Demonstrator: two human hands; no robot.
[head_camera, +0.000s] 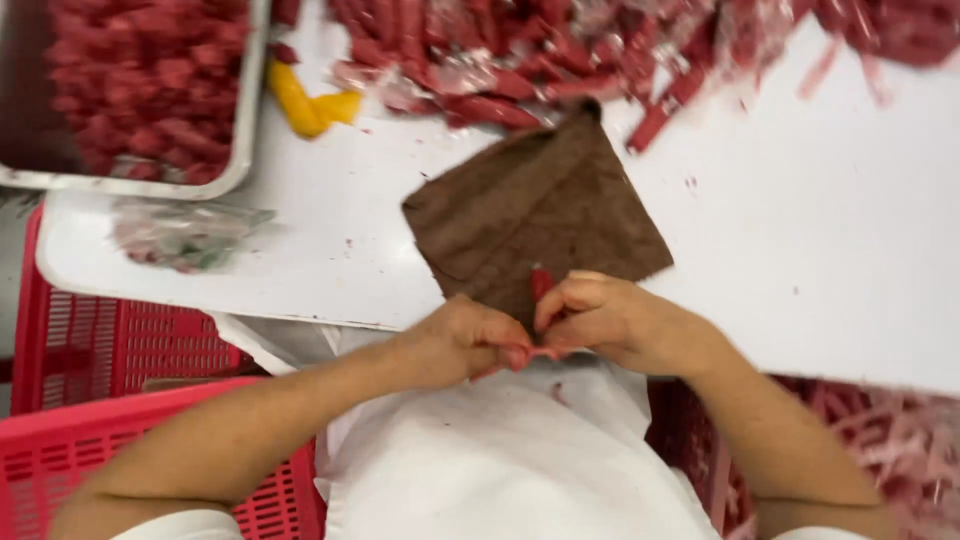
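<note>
Both hands, left hand (465, 340) and right hand (600, 315), pinch one small red sausage-shaped piece (541, 285) together (near brown square cloth (535, 215)), best gripped firmly, pulled evenly.

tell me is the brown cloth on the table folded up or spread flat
Spread flat: the brown cloth lies open as one square sheet on the white table, corners out; only its near edge is hidden behind the hands.

- Left hand (468, 340) and right hand (598, 318) meet at the table (820, 230) edge, pinching a small red piece (541, 285).
- Brown cloth (538, 212) lies at 12 o'clock from the hands.
- Tray (244, 130) of red pieces at 10 o'clock.
- Red crates (110, 345) at 8 o'clock.
</note>
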